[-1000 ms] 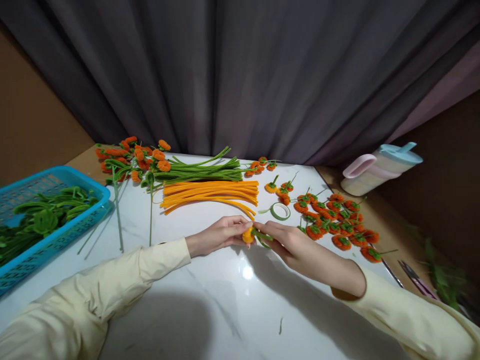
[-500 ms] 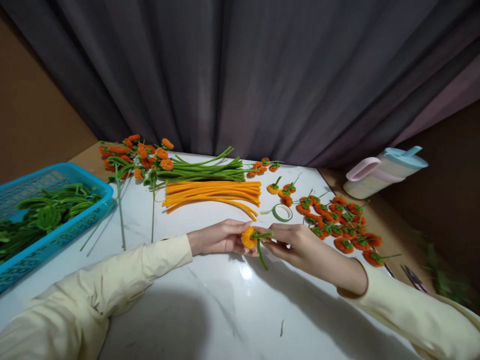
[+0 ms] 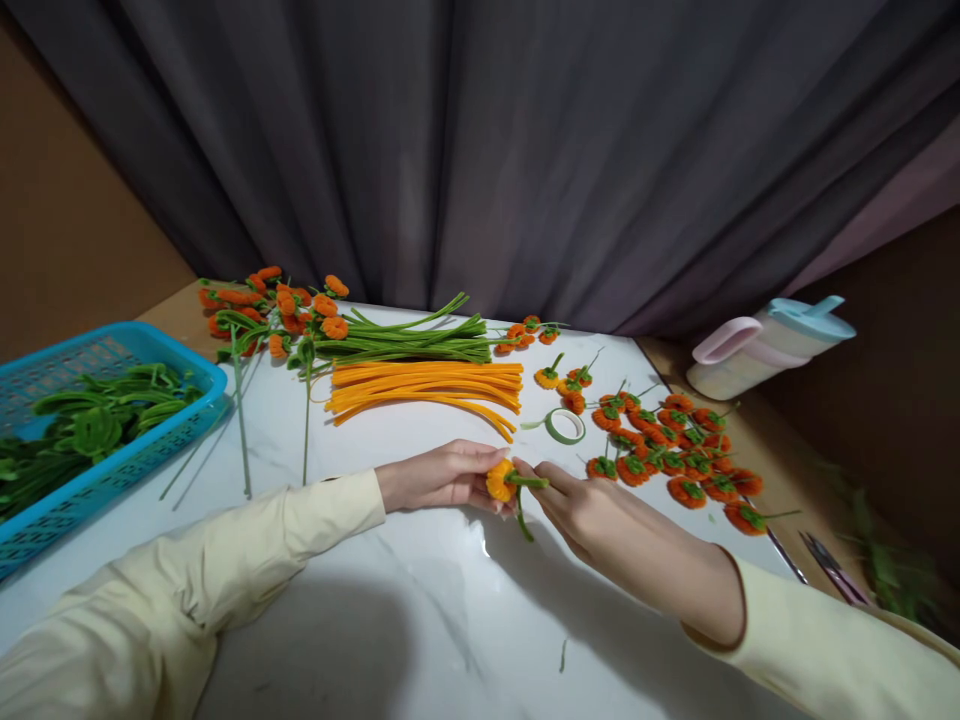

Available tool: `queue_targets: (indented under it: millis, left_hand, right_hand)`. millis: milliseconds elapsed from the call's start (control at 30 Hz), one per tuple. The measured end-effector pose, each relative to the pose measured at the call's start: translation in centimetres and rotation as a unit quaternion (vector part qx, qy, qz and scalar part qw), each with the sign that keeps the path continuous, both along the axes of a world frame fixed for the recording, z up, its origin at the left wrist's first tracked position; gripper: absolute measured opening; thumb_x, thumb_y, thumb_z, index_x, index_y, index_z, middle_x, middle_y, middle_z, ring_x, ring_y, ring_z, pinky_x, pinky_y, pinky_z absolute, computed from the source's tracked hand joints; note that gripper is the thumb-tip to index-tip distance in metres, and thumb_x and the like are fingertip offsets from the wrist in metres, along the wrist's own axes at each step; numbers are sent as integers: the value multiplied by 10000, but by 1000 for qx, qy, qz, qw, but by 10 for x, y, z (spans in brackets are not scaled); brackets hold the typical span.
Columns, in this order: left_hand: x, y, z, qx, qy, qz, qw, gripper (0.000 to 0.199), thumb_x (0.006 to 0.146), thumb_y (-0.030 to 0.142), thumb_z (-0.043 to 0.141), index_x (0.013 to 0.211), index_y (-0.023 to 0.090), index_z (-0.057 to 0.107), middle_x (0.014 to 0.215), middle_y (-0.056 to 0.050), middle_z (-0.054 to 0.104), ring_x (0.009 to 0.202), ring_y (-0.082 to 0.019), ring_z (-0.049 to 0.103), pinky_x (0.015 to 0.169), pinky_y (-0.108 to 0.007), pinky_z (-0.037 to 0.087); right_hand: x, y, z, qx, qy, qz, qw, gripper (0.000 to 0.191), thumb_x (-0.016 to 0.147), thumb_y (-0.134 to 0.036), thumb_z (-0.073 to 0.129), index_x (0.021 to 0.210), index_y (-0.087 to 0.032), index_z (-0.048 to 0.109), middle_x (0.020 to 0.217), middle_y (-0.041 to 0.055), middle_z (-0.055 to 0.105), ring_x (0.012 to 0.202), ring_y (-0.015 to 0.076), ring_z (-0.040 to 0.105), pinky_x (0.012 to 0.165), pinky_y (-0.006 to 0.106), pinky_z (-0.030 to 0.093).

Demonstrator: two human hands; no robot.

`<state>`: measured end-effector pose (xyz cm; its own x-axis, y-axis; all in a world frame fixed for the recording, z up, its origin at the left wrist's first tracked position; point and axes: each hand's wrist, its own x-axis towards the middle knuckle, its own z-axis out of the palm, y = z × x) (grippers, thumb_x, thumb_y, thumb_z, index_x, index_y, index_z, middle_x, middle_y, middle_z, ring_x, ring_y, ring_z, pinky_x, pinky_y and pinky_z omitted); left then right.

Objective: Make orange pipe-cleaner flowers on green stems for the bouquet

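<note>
My left hand (image 3: 448, 476) pinches a yellow pipe-cleaner flower (image 3: 500, 480) from its left side. Two short green pipe-cleaner ends (image 3: 528, 483) stick out of the flower's base, one pointing right and the other curving down. My right hand (image 3: 574, 503) is closed at the flower's right, fingers at the green ends; its fingertips are partly hidden. Just beyond the hands lie a bundle of yellow-orange pipe cleaners (image 3: 426, 388), a bundle of green ones (image 3: 412, 343) and a roll of green tape (image 3: 565, 427). Many orange flower heads with green bases (image 3: 686, 450) lie to the right.
A blue basket (image 3: 214, 385) of green pipe-cleaner leaves stands at the left. Orange flowers on stems (image 3: 292, 300) lie at the back left. A lidded jug (image 3: 769, 345) stands at the back right, with pliers (image 3: 832, 565) at the right edge. A green scrap (image 3: 562, 655) lies in front.
My right hand has turned and shifted slightly down and right at the flower's green ends. The yellow flower has moved a little to the right; my left hand is nearly still.
</note>
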<state>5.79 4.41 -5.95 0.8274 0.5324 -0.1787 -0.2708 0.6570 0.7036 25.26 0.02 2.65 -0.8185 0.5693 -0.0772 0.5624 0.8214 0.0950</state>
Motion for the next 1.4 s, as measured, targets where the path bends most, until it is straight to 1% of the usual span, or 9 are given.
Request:
queue_targets:
  millis: [233, 500, 633, 733, 833, 900, 967, 1233, 1400]
  left_hand:
    - [0, -1, -1, 18, -4, 4, 1000, 301, 810, 390, 637, 870, 98, 598, 796, -49, 634, 737, -133, 639, 758, -265, 476]
    - [1, -4, 4, 49, 25, 4, 999, 317, 806, 418, 631, 835, 106, 579, 796, -41, 617, 714, -104, 622, 722, -222, 482]
    - [3, -6, 5, 133, 109, 31, 985, 338, 855, 454, 537, 925, 124, 536, 722, -21, 594, 547, -87, 583, 483, -181, 454]
    - [3, -10, 5, 314, 232, 116, 913, 323, 902, 431, 444, 1026, 145, 530, 711, -19, 598, 481, -102, 566, 361, -183, 393]
    - [2, -16, 3, 559, 262, 185, 765, 276, 937, 269, 359, 1065, 132, 562, 986, -103, 638, 870, -183, 647, 698, -285, 556]
    - [0, -19, 0, 671, 236, 193, 676, 323, 919, 149, 323, 1185, 120, 505, 1169, -137, 592, 1136, -204, 546, 957, -348, 480]
    - [-1, -21, -3, 724, 220, 185, 628, 406, 888, 90, 328, 1283, 107, 421, 1267, -160, 536, 1238, -197, 464, 1045, -359, 414]
    - [1, -21, -9, 737, 245, 187, 601, 613, 831, 338, 594, 1340, 88, 361, 1305, -203, 504, 1241, -237, 469, 1053, -362, 415]
    - [2, -19, -11, 758, 248, 226, 560, 444, 893, 238, 508, 1297, 80, 413, 1245, -182, 564, 1203, -205, 510, 1031, -337, 442]
  right_hand:
    - [-4, -5, 4, -15, -45, -5, 999, 323, 677, 90, 399, 855, -137, 543, 833, 62, 563, 446, 115, 466, 418, 262, 257]
    - [2, 1, -1, -143, 106, -60, 982, 229, 801, 32, 395, 843, -154, 523, 775, 32, 548, 554, 109, 534, 497, 223, 366]
    - [5, 4, -9, -162, 138, -72, 975, 213, 829, 5, 390, 820, -155, 530, 770, 42, 555, 581, 123, 551, 517, 231, 396]
    - [8, 6, -21, -160, 167, -82, 969, 219, 832, -8, 378, 794, -157, 534, 753, 40, 556, 545, 118, 534, 506, 236, 397]
    - [10, 9, -32, -161, 191, -93, 964, 225, 838, -23, 364, 777, -161, 531, 731, 40, 559, 551, 125, 528, 519, 243, 407]
    - [10, 12, -34, -170, 202, -99, 959, 225, 843, -31, 357, 768, -162, 525, 722, 43, 565, 574, 133, 532, 543, 247, 418]
    - [9, 14, -32, -185, 216, -105, 953, 228, 849, -43, 355, 754, -162, 524, 703, 42, 569, 594, 139, 540, 569, 249, 426]
    - [-1, 10, -20, -246, 254, -181, 918, 239, 857, -116, 348, 712, -179, 528, 557, -10, 537, 485, 123, 517, 520, 230, 407]
    - [-4, 7, -23, -266, 260, -228, 900, 234, 852, -123, 351, 647, -187, 444, 507, -26, 499, 385, 98, 477, 443, 208, 376]
